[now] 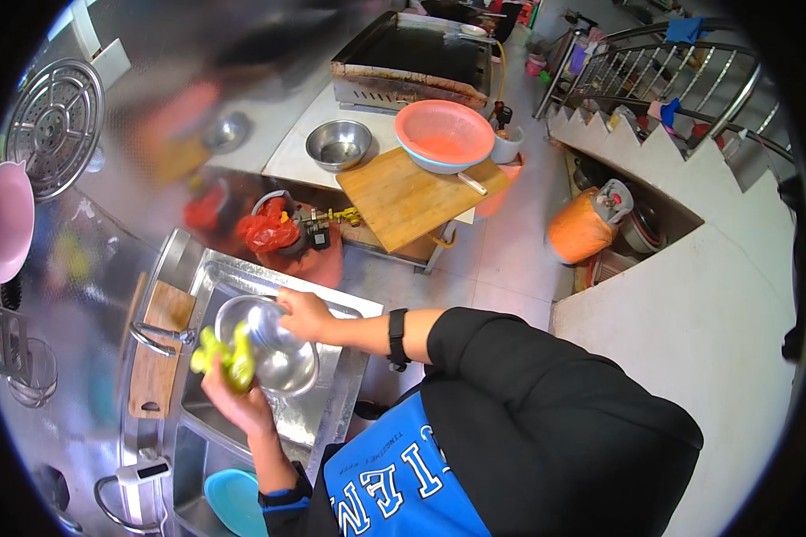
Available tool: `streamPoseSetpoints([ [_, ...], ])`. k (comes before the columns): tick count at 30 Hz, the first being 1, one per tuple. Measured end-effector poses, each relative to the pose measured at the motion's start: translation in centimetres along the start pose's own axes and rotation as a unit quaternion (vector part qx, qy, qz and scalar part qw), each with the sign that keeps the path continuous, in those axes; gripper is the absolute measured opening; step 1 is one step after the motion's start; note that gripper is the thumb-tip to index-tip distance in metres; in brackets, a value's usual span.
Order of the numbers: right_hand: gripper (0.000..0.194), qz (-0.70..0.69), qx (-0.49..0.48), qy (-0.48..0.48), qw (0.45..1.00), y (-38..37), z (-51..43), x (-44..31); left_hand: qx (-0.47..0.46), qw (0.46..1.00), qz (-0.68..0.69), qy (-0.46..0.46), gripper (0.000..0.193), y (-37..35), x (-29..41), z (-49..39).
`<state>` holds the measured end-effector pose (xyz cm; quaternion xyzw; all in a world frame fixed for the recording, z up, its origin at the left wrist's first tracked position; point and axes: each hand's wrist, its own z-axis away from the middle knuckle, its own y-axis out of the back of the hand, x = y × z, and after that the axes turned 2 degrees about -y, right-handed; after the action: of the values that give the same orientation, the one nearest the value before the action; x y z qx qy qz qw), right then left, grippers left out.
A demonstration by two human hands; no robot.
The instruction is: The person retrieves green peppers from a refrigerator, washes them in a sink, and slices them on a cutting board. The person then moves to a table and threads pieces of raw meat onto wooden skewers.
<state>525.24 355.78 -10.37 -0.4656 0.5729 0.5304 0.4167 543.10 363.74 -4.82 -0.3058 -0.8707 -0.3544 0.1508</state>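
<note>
In my left hand (238,403) is a bunch of yellow-green vegetables (232,359), blurred so that their exact kind cannot be told. It is held beside and partly over a stainless steel bowl (285,366). The fingers of my right hand (303,315) grip the far rim of that bowl, which is tilted above the steel sink (339,376). The bowl's inside looks shiny, and no food shows in its visible part. A curved faucet (154,339) reaches toward the sink basin just left of the vegetables.
Behind the faucet lies a wooden board (151,382). A turquoise basin (232,500) sits in the second sink compartment. Across the gap, a table holds a cutting board (403,201), a knife (472,184), a pink colander (443,131), a steel bowl (339,144) and a griddle (416,60).
</note>
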Motion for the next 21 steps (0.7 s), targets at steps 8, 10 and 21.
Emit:
streamPoseSetpoints([
  [8, 0.012, -0.248, -0.071, -0.177, 0.950, 8.2, 4.4, 4.0, -0.450, 0.884, 0.062, 0.113, 0.087, -4.7, 8.8, -0.6],
  [10, 0.014, -0.230, -0.065, -0.171, 0.956, 11.3, 4.4, 3.9, -0.374, 0.925, 0.039, 0.058, 0.087, -4.9, 9.4, -0.2],
  [21, 0.014, -0.340, -0.132, -0.189, 0.912, 18.2, 2.1, 2.2, -0.254, 0.711, 0.339, 0.561, 0.030, -6.5, 7.2, 3.3],
])
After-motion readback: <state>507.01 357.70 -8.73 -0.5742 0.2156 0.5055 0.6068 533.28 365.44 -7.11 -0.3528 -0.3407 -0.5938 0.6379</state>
